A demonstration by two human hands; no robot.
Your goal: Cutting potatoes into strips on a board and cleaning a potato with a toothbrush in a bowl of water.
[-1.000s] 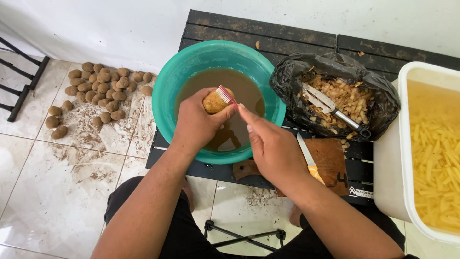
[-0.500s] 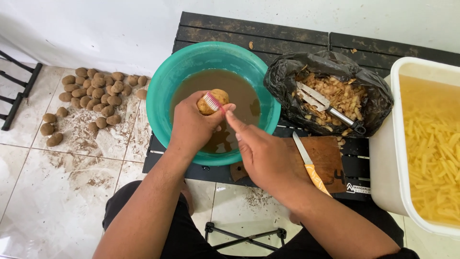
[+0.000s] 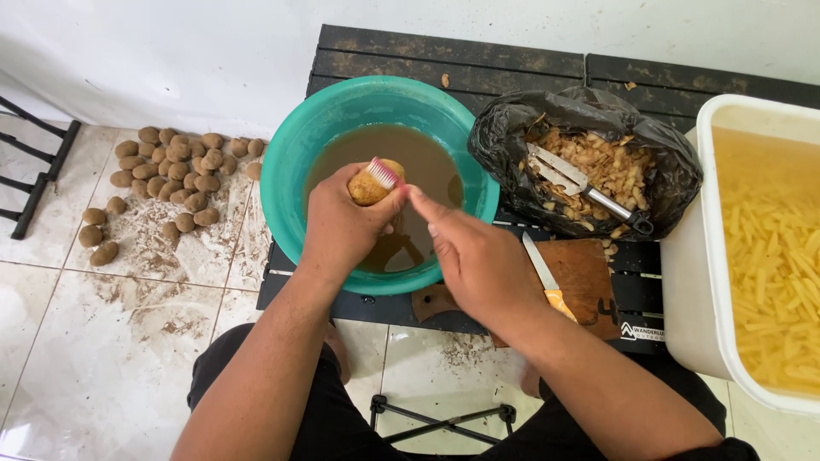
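Note:
My left hand (image 3: pixel 342 226) grips a small yellowish potato (image 3: pixel 369 186) over a teal basin (image 3: pixel 290 162) filled with muddy brown water. My right hand (image 3: pixel 474 260) holds a small pink-bristled brush (image 3: pixel 384 173) by its handle, with the bristles pressed on top of the potato. Both hands hover just above the water at the basin's near side.
A pile of several unwashed potatoes (image 3: pixel 166 175) lies on the dirty tiled floor at left. On the black slatted table (image 3: pixel 478 60) sit a black bag of peelings (image 3: pixel 589 162) with a metal peeler, a wooden board (image 3: pixel 589 282) with a yellow-handled knife (image 3: pixel 547 277), and a white tub of cut potato strips (image 3: pixel 769 248).
The brush has shifted a little across the top of the potato, and both hands have stayed over the basin. The camera view has drifted slightly.

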